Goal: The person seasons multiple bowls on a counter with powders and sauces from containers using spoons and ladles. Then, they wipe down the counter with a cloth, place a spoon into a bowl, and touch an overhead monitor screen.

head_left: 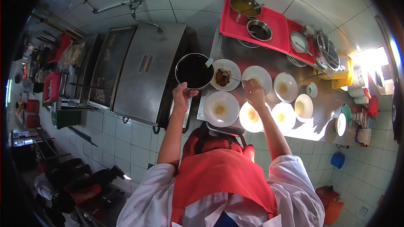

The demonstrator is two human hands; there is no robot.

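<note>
Glare on near bowls point(290, 124), dark warped edges.

Shiny metal pot point(180, 62); smooth glossy bowls point(210, 108); metal counter point(269, 58); matt cloth apron point(219, 176).

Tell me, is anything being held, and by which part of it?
The left grip holds a dark-filled pot at its near rim; the right grip holds a thin utensil by its handle.

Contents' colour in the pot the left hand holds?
The contents look nearly black; head view.
</note>
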